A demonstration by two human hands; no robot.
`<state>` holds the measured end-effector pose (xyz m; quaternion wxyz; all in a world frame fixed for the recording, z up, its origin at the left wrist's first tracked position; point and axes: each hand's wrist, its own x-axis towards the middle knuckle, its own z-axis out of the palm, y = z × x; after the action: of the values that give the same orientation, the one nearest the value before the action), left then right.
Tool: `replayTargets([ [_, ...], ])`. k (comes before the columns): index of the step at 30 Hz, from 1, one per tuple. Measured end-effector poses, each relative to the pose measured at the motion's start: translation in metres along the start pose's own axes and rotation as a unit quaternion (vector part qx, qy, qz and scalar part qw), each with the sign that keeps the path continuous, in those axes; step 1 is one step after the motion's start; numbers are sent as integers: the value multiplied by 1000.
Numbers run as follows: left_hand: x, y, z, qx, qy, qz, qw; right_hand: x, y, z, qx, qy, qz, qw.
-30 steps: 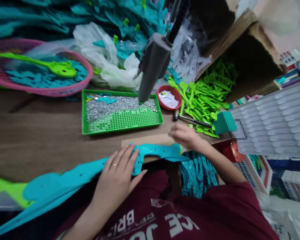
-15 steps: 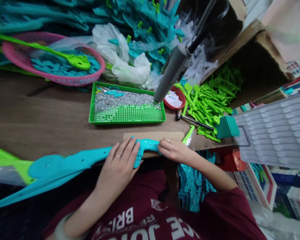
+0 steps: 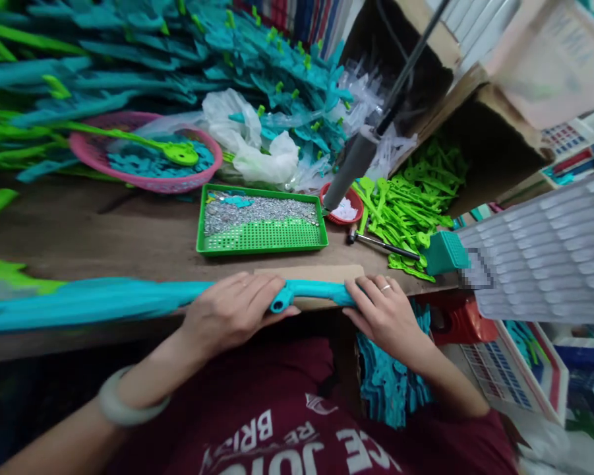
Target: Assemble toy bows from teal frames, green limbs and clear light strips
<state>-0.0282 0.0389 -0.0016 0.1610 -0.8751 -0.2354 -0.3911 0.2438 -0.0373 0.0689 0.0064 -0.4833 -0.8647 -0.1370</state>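
At the near tabletop (image 3: 103,237) edge, in the head view, the long teal plastic piece (image 3: 128,297) is gripped by both hands: left hand (image 3: 230,310) fingers curled over it, right hand (image 3: 386,313) fingers wrapped on its end. Compared with half a second ago, the piece has been turned edge-on. Beyond it lies the green tray (image 3: 262,227).

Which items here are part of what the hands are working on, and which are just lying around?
In hand:
long teal plastic piece
left hand, gripping it
right hand, gripping its end
cardboard pad under it

Lying about:
green tray of small metal parts
pink basket
red bowl
lime plastic pieces
small hammer
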Motion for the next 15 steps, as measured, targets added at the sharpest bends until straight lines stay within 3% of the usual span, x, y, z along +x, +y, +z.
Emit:
replayTargets([
  [4,22,-8,-7,4,-36,0,999,9,-2,0,-12,23,46,999],
  [7,28,-6,-23,7,-83,-9,996,7,0,-1,14,76,28,997],
  [12,25,2,-76,-24,-119,-6,993,-8,-23,-4,-13,228,-21,973],
  [15,5,5,-114,79,-143,-116,980,-1,-43,5,-53,330,-78,939],
])
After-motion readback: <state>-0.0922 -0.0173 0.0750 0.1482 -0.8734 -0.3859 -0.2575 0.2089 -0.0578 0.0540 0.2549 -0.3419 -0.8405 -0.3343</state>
